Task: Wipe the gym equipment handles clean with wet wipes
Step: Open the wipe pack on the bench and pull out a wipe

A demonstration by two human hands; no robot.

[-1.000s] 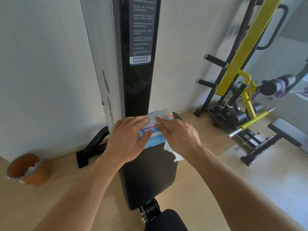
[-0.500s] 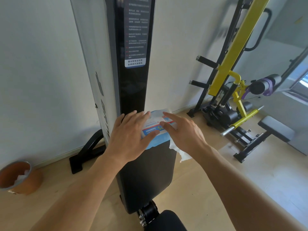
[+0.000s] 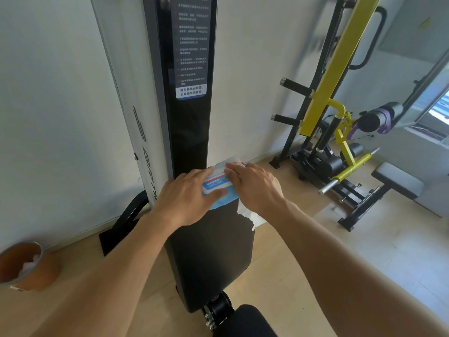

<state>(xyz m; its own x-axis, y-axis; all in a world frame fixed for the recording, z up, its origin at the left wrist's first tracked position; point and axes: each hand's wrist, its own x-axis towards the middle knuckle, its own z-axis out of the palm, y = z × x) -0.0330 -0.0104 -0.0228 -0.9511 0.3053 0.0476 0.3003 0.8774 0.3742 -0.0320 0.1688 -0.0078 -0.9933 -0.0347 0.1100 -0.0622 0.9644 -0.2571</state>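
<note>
Head view: both hands [image 3: 187,198] still on wipes pack [image 3: 220,188], unchanged.

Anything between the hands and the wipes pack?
Nothing visible. The left hand lies on the wet wipes pack, thumb across its front; the right hand presses its top. A white wipe hangs below the right hand.

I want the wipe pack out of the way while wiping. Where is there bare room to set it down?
The black pad is bare below the hands, down to its lower edge. Its top end is crowded: left hand, right hand, wipe pack and a loose wipe hanging over the right edge. Bare wooden floor lies right of the pad.
</note>
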